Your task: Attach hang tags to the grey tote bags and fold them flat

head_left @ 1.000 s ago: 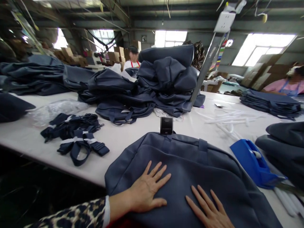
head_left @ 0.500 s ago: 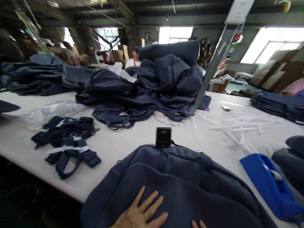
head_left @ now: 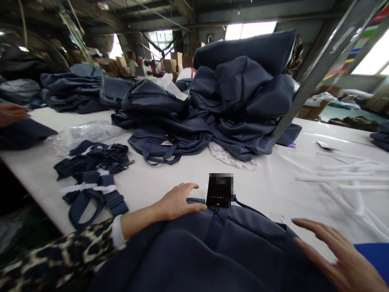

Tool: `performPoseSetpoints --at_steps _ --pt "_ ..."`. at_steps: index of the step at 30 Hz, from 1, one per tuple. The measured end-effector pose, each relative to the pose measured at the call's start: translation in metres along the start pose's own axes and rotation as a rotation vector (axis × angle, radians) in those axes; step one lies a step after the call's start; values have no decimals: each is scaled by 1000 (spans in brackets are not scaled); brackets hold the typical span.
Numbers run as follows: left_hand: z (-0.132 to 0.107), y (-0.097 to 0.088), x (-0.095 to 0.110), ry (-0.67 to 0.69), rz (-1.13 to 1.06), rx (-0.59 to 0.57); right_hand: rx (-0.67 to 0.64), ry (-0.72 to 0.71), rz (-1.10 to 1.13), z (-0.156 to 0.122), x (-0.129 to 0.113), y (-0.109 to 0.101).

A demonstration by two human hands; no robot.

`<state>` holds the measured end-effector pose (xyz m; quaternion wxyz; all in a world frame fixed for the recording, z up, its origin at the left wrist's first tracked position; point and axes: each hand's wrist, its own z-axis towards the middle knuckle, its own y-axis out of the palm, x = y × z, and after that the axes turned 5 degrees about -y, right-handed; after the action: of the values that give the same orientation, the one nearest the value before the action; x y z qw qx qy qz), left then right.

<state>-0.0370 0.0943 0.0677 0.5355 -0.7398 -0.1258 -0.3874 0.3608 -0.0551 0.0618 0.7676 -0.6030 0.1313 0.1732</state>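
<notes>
A navy fabric bag (head_left: 231, 239) lies in front of me on the white table (head_left: 267, 194), with its near part running out of the bottom of the view. My left hand (head_left: 178, 201) rests at the bag's far edge, beside a black hang tag (head_left: 220, 190), its fingers on the table and its thumb along the edge. My right hand (head_left: 340, 253) is spread at the bag's right side, holding nothing. A dark strap runs down the bag under the tag.
A tall heap of navy bags (head_left: 219, 109) stands across the table, with navy straps (head_left: 94, 182) and a clear plastic bag (head_left: 85, 136) to its left. White plastic strips (head_left: 343, 178) lie at right, beside a blue dispenser (head_left: 373, 259). A co-worker's hand (head_left: 10, 113) shows at far left.
My hands have left their flat spots on the bag. The left has moved up to the far edge by the tag, and the right has moved out to the right. The view has tilted.
</notes>
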Motion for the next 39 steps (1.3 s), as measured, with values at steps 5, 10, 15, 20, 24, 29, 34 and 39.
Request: performPoseSetpoints --at_steps 5,10,15,20,24,29,34,39 --pt "41 11 1 -28 -366 -447 -361 39 149 77 -41 27" --pt "33 10 16 298 -348 -267 -538 44 331 93 -48 34" --pt "15 13 32 567 -181 -302 -599 -166 344 106 -66 31" --pt "5 27 35 558 -164 -264 -487 -273 353 104 -90 32" --pt "-2 34 29 541 -201 -91 -260 -465 273 65 -102 37" --pt "-42 32 28 226 -171 116 -6 -669 101 6 -112 54" --pt "-86 43 33 -167 -734 -288 29 -723 -34 -12 -124 63" --pt "-84 67 31 -238 -1058 -399 67 -833 -145 -16 -139 74"
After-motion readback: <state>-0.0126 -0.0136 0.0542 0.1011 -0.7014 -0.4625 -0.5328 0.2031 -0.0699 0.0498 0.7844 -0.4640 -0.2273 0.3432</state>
